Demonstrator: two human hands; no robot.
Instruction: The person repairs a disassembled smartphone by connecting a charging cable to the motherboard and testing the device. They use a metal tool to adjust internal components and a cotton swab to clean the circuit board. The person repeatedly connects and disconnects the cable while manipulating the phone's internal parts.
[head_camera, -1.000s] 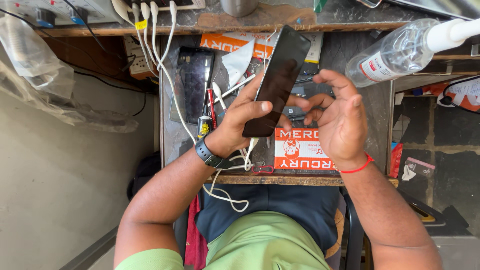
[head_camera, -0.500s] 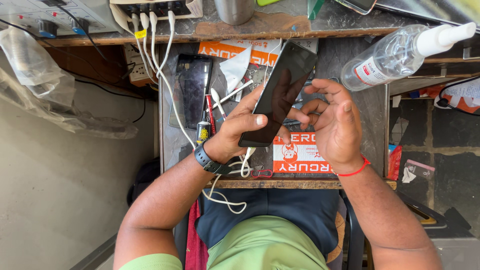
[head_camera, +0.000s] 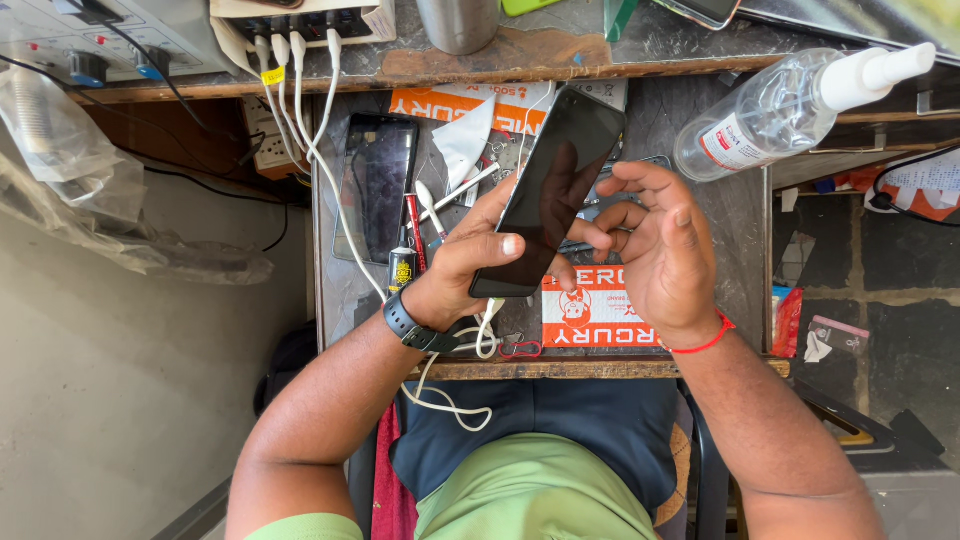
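Observation:
My left hand (head_camera: 462, 268) grips a black smartphone (head_camera: 550, 190) by its lower end, thumb across the dark screen, holding it tilted above the workbench (head_camera: 740, 215). My right hand (head_camera: 660, 250) hovers beside the phone's right edge with fingers curled and apart, fingertips close to the phone, holding nothing. A second dark phone (head_camera: 375, 185) lies flat on the bench to the left. A black watch is on my left wrist and a red thread on my right.
White cables (head_camera: 320, 150) run from a power strip (head_camera: 300, 20) on the upper shelf down across the bench. A clear spray bottle (head_camera: 780, 110) lies at the right. Pens, a small tube (head_camera: 401, 270), tweezers, a metal cup (head_camera: 458, 22) and orange printed sheets surround the work area.
The phone has stayed in my left hand. My right hand's fingers have curled in closer to the phone's right edge. The view has shifted slightly.

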